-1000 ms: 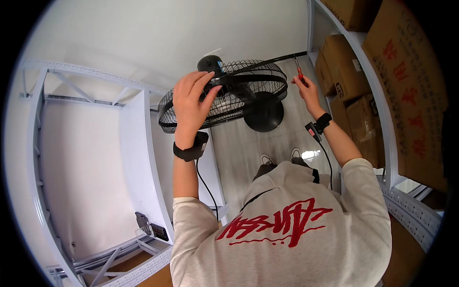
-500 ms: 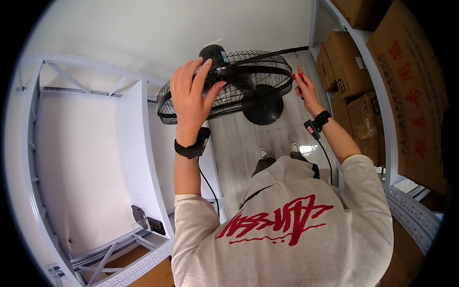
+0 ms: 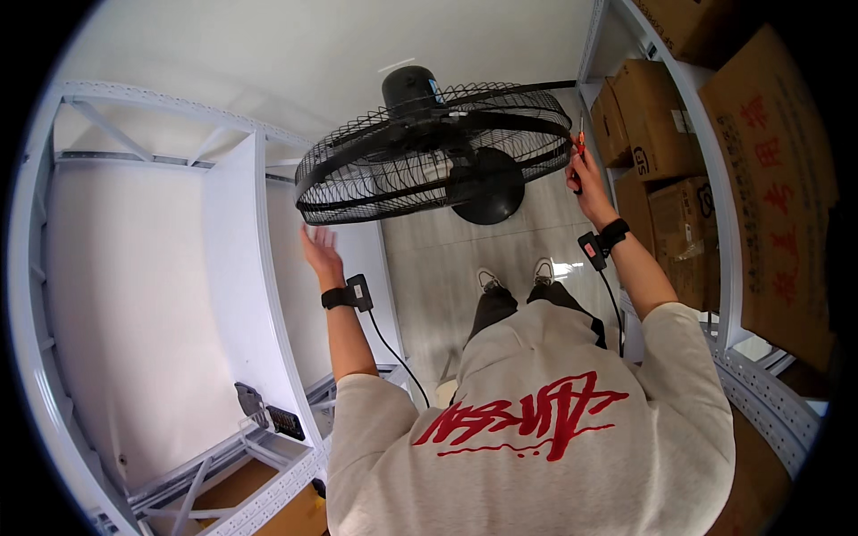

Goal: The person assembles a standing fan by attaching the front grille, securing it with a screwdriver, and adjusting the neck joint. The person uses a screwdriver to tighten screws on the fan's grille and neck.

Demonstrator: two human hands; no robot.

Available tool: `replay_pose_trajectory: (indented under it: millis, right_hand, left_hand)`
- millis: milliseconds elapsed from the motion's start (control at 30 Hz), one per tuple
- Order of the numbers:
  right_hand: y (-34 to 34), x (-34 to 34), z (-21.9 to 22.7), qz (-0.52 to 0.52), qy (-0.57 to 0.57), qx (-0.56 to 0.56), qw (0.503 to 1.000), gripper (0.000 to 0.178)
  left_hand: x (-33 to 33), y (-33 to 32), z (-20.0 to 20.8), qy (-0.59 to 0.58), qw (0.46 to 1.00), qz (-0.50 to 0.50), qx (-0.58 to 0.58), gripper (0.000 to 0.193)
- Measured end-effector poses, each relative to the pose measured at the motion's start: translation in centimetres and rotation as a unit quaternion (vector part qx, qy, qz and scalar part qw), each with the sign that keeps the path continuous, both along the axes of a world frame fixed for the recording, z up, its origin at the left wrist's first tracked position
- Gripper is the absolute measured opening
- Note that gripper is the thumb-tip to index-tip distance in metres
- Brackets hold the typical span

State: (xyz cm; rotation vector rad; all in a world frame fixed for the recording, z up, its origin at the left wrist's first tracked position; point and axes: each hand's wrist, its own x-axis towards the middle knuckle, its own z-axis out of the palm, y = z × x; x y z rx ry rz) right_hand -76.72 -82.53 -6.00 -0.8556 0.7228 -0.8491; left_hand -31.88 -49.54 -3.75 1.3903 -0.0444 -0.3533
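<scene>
A black pedestal fan (image 3: 375,183) stands in front of me, its wire-cage head tilted and its round base (image 3: 488,201) on the floor. At the cage's lower left rim, my left hand (image 3: 323,254) has its fingers apart, slightly smeared by motion; whether the fingertips touch the rim I cannot tell. My right hand (image 3: 588,189), beside the cage's right edge, is closed round a screwdriver (image 3: 581,143) with a red-orange handle, its shaft pointing up. The motor housing (image 3: 411,89) rises behind the cage.
White metal shelving (image 3: 259,268) stands on the left, with a small black device (image 3: 284,422) on it. On the right, a rack (image 3: 728,223) holds several cardboard boxes (image 3: 659,121). A pale wall (image 3: 268,54) closes off the back.
My left hand has come down from the front of the cage to its lower left rim. The right hand, still with the screwdriver, sits slightly further right in view.
</scene>
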Motion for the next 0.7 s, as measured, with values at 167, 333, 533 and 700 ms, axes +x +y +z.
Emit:
replay_pose_trajectory:
  millis: [167,333,533,700]
  right_hand:
    - [-0.5,-0.1,-0.9,-0.007,0.005,0.011,1.0,0.044]
    - [-0.6,0.4,-1.4,0.006,0.003,0.044,0.999,0.041]
    - [-0.2,1.3,0.1,-0.018,0.024,0.058,0.998,0.039]
    - [-1.1,1.2,-0.9,-0.024,0.043,0.056,0.997,0.04]
  left_hand:
    - [0.0,-3.0,-5.1,0.252,0.95,-0.16,-0.088,0.062]
    - [1.9,-4.3,-10.0,0.243,0.928,-0.219,-0.177,0.054]
    - [1.7,-6.2,-11.2,0.286,0.908,-0.204,-0.227,0.057]
    - [0.6,-7.2,-9.2,0.307,0.9,-0.202,-0.233,0.061]
